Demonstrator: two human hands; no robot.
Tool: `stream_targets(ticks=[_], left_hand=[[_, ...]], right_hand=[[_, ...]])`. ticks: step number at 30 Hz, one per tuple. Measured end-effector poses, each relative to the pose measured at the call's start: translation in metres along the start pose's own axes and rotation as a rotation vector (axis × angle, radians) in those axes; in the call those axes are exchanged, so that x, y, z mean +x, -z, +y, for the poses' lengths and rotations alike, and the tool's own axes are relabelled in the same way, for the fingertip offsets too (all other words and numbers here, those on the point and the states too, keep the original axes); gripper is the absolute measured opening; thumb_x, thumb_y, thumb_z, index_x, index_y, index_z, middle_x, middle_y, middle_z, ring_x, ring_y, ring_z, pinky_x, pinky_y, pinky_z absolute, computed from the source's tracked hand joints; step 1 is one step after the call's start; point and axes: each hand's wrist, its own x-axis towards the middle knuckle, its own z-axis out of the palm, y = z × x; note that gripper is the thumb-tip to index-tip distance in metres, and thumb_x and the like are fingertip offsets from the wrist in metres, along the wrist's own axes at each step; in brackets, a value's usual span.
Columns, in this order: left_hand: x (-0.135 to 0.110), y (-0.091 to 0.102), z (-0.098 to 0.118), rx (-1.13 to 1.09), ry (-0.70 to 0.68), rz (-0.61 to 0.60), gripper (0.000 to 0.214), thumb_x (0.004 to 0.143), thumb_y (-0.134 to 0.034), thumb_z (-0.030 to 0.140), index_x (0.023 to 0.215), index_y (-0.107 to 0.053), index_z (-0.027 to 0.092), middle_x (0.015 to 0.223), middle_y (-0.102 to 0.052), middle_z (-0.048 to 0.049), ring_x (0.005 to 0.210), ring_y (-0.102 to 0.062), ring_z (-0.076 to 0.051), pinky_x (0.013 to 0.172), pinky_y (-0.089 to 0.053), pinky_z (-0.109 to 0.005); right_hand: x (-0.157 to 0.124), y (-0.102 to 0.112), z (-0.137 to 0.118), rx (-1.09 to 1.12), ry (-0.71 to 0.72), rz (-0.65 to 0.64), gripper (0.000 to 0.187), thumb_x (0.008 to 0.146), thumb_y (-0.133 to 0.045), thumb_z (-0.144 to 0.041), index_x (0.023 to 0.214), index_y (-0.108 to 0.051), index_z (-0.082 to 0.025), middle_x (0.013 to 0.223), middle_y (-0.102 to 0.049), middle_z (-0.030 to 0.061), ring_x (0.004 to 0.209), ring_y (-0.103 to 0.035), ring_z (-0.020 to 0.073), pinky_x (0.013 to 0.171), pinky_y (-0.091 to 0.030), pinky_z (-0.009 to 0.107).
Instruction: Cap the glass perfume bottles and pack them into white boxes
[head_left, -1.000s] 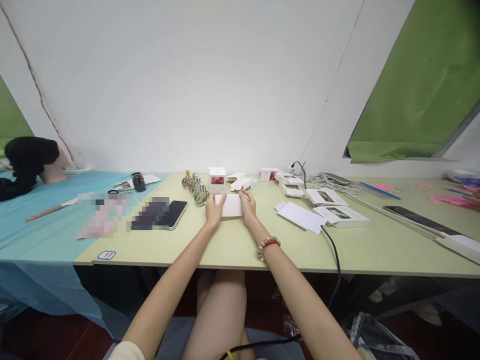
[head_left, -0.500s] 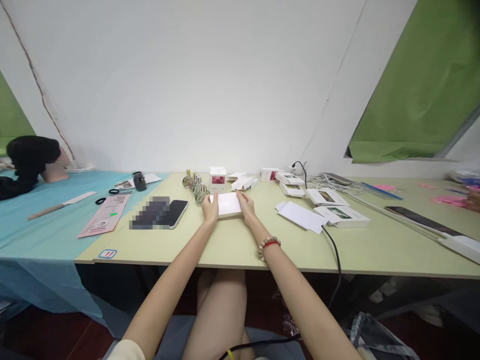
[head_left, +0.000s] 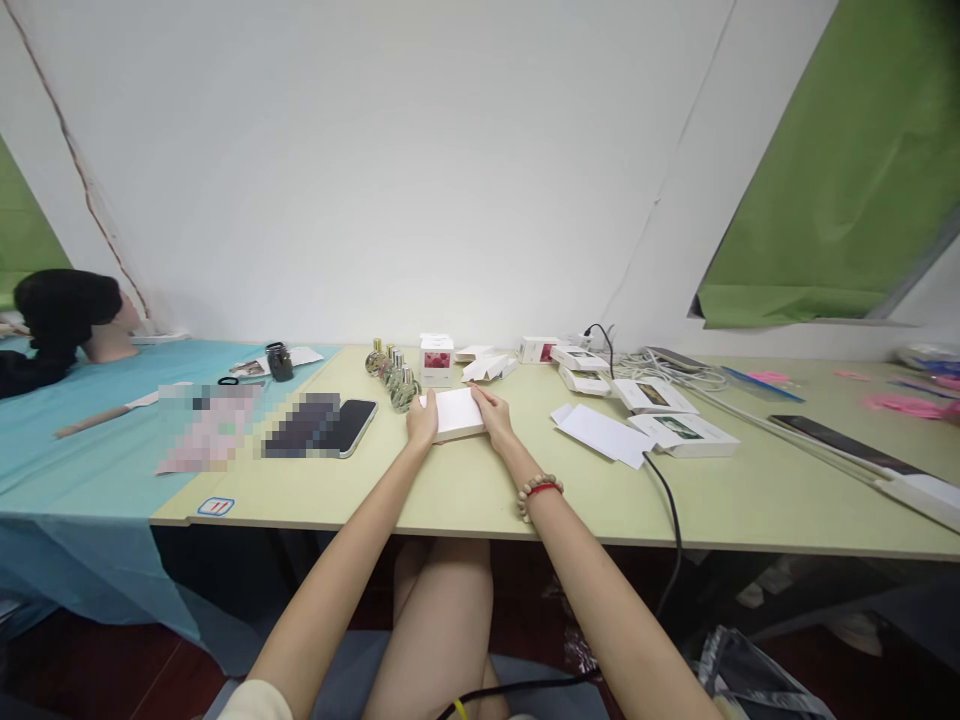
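A flat white carton blank (head_left: 457, 412) lies on the pale green table (head_left: 480, 490) in front of me. My left hand (head_left: 422, 423) grips its left edge with curled fingers. My right hand (head_left: 491, 415) holds the right edge, thumb on top; a bead bracelet sits on that wrist. Just behind the carton stand several small glass perfume bottles (head_left: 391, 372) and a white box with a red picture (head_left: 436, 360).
A dark phone (head_left: 346, 425) lies to the left. White sheets (head_left: 600, 432) and printed flat boxes (head_left: 679, 432) lie to the right, with a black cable (head_left: 667, 500) over the table edge. A blue cloth (head_left: 90, 440) covers the left table, where a mannequin head rests.
The carton blank has lifted a little at its near edge and turned slightly; both hands stayed on its sides and shifted a touch toward me.
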Motion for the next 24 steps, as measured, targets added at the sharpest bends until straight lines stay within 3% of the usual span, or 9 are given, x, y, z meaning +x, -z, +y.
stream_targets(ticks=[8, 11, 16, 20, 24], left_hand=[[0.004, -0.001, -0.001, -0.001, -0.072, 0.05, 0.028, 0.077, -0.045, 0.043, 0.066, -0.053, 0.019, 0.069, -0.056, -0.0069, 0.071, -0.054, -0.022, 0.063, -0.043, -0.032], [0.002, -0.002, 0.0, -0.014, -0.098, 0.075, 0.028, 0.077, -0.044, 0.041, 0.061, -0.048, 0.019, 0.065, -0.054, -0.0043, 0.068, -0.052, -0.019, 0.067, -0.041, -0.031], [0.0, -0.002, 0.005, -0.054, -0.116, 0.125, 0.027, 0.077, -0.044, 0.042, 0.064, -0.046, 0.019, 0.071, -0.055, -0.0034, 0.075, -0.052, -0.019, 0.073, -0.04, -0.031], [0.002, -0.002, 0.003, -0.122, -0.048, 0.119, 0.022, 0.076, -0.047, 0.042, 0.078, -0.049, 0.02, 0.084, -0.057, -0.006, 0.083, -0.054, -0.021, 0.074, -0.042, -0.032], [0.002, -0.003, 0.0, -0.236, 0.042, 0.027, 0.029, 0.074, -0.049, 0.045, 0.087, -0.05, 0.018, 0.085, -0.06, -0.0079, 0.079, -0.058, -0.022, 0.067, -0.046, -0.033]], right_hand=[[0.001, 0.0, 0.005, -0.085, -0.068, -0.032, 0.035, 0.064, -0.058, -0.041, 0.085, -0.069, -0.014, 0.092, -0.065, 0.0035, 0.09, -0.055, 0.0166, 0.079, -0.044, 0.025], [0.0, -0.001, 0.003, -0.093, -0.11, -0.035, 0.041, 0.064, -0.057, -0.046, 0.086, -0.067, -0.012, 0.09, -0.064, 0.0057, 0.081, -0.056, 0.0162, 0.068, -0.048, 0.025], [-0.005, -0.004, -0.003, -0.064, -0.206, -0.108, 0.052, 0.065, -0.057, -0.054, 0.093, -0.063, -0.01, 0.078, -0.061, 0.0078, 0.058, -0.055, 0.014, 0.042, -0.048, 0.026], [-0.008, -0.005, -0.007, -0.004, -0.227, -0.124, 0.054, 0.062, -0.061, -0.056, 0.094, -0.062, -0.012, 0.079, -0.06, 0.0069, 0.06, -0.056, 0.0136, 0.042, -0.05, 0.026], [-0.009, -0.006, -0.011, 0.054, -0.219, -0.104, 0.056, 0.059, -0.063, -0.057, 0.092, -0.062, -0.012, 0.08, -0.06, 0.0071, 0.065, -0.057, 0.0151, 0.044, -0.051, 0.026]])
